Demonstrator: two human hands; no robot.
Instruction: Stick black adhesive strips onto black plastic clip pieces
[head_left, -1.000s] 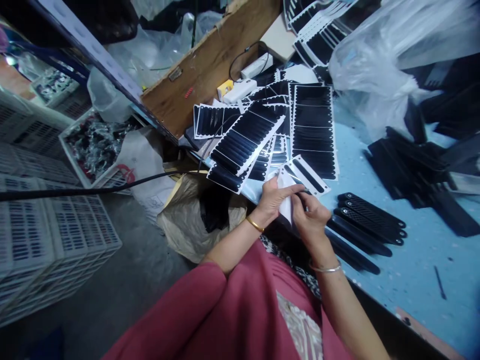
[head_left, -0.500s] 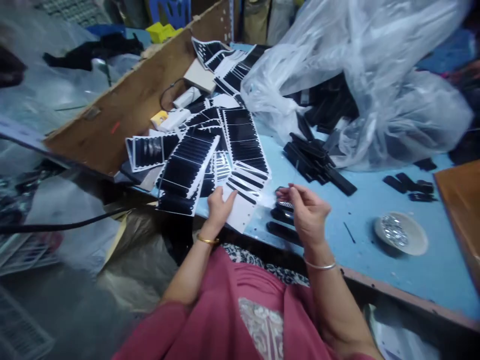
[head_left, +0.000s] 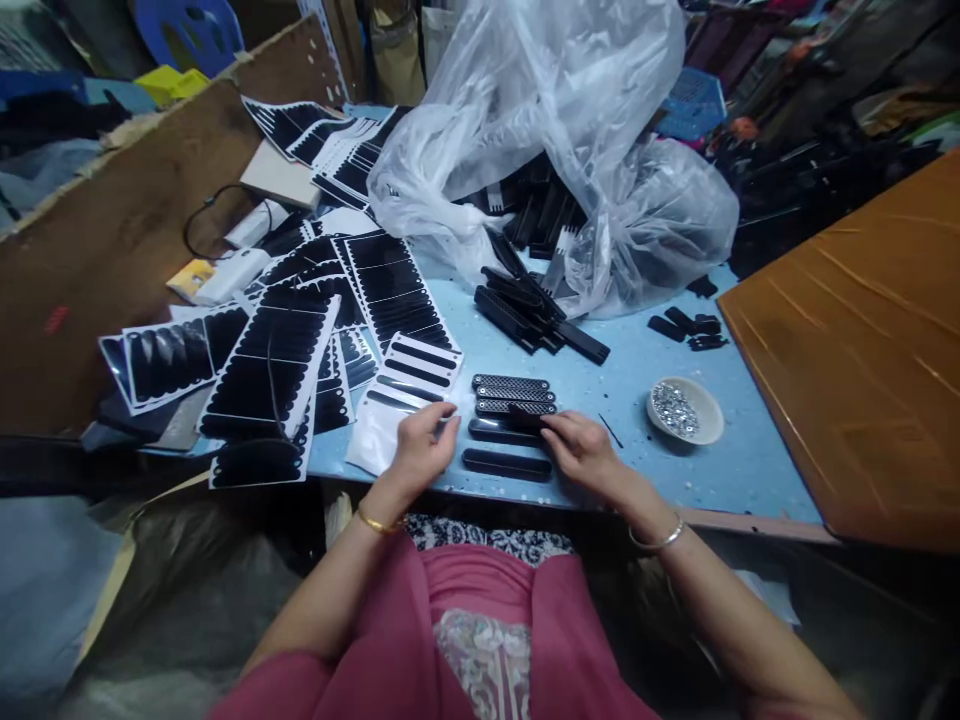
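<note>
My left hand (head_left: 426,443) is over the right edge of a white sheet (head_left: 409,375) with black strips, thumb and fingers a little apart, nothing visible between them. My right hand (head_left: 583,450) pinches a small dark piece (head_left: 527,417) above a row of black parts. In that row lie several patterned black parts (head_left: 511,382), then a smooth glossy one (head_left: 499,431), partly under the dark piece. Nearest the table's front edge is another long black part (head_left: 506,464).
Sheets of black stickers (head_left: 390,270) cover the table's left side. Behind are a clear plastic bag (head_left: 517,90) and a pile of black parts (head_left: 525,310). A bowl of small metal pieces (head_left: 709,415) and an orange-brown board (head_left: 862,380) are at right.
The view has turned right. My left hand has come off the striped white sheet. My right hand has lowered to the row, now with a dark piece in its fingers.
</note>
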